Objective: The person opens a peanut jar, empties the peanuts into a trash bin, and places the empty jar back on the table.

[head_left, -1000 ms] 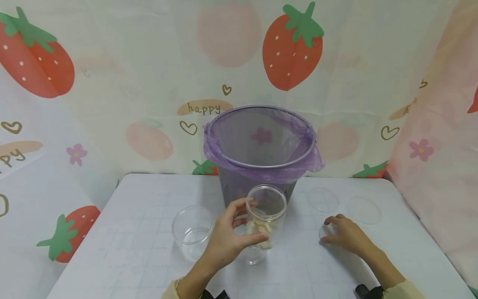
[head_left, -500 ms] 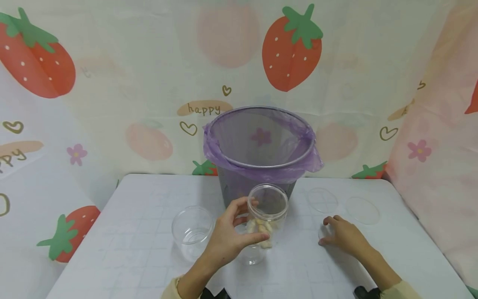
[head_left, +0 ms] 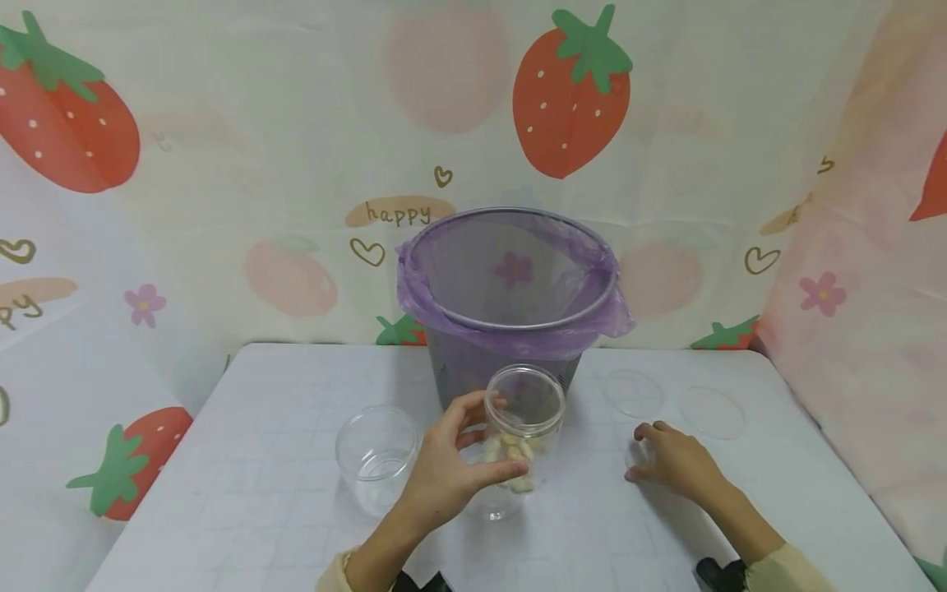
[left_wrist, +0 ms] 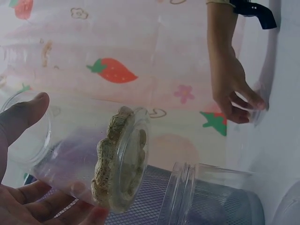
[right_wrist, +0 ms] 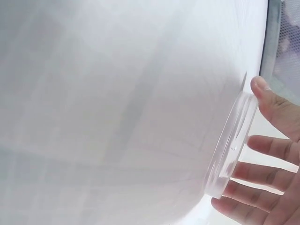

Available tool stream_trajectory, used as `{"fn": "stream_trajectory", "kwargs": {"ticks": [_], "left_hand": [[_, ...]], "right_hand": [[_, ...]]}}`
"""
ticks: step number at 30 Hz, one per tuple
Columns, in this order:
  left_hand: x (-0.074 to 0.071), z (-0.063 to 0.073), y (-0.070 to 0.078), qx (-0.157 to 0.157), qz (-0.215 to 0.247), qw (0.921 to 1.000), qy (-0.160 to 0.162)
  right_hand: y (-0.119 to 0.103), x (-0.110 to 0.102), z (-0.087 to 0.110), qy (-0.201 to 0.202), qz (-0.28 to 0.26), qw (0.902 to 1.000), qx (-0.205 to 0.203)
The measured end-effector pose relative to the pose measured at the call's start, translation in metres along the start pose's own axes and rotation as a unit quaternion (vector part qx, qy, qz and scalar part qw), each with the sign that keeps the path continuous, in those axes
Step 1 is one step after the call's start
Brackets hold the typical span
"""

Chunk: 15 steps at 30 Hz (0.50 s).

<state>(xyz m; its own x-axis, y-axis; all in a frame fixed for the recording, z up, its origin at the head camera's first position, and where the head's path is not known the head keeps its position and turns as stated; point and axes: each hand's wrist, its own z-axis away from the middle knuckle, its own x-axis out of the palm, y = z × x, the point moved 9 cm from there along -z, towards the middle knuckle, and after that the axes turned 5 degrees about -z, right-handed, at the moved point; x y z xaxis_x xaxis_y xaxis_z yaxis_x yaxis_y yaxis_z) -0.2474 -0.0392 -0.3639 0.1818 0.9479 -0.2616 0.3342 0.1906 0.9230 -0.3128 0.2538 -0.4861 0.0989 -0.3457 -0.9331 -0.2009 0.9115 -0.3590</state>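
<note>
My left hand grips a clear open-topped jar, thumb on one side and fingers on the other. Peanuts in their shells lie at the bottom of this jar, which is held up off the table. On the right, my right hand holds a clear round lid by its edge, thumb at one end and fingertips along the other. That lid is at the tabletop and hard to make out in the head view. A second clear jar stands partly hidden behind the left hand and the held jar.
Another clear jar stands left of the left hand. Two clear lids lie beyond the right hand on the white table. A mesh bin with a purple liner stands at the back, just behind the held jar.
Everything in the head view has shifted slightly left as the camera turned. Both hands keep their hold and stay nearly still.
</note>
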Motion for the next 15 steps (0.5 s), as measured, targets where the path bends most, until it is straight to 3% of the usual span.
{"fn": "stream_trajectory", "kwargs": {"ticks": [15], "left_hand": [[-0.005,0.0002,0.0008,0.001,-0.015,0.9999,0.0]], "right_hand": [[-0.0002,0.0,-0.0044,-0.015,-0.016,0.9997,0.008]]}}
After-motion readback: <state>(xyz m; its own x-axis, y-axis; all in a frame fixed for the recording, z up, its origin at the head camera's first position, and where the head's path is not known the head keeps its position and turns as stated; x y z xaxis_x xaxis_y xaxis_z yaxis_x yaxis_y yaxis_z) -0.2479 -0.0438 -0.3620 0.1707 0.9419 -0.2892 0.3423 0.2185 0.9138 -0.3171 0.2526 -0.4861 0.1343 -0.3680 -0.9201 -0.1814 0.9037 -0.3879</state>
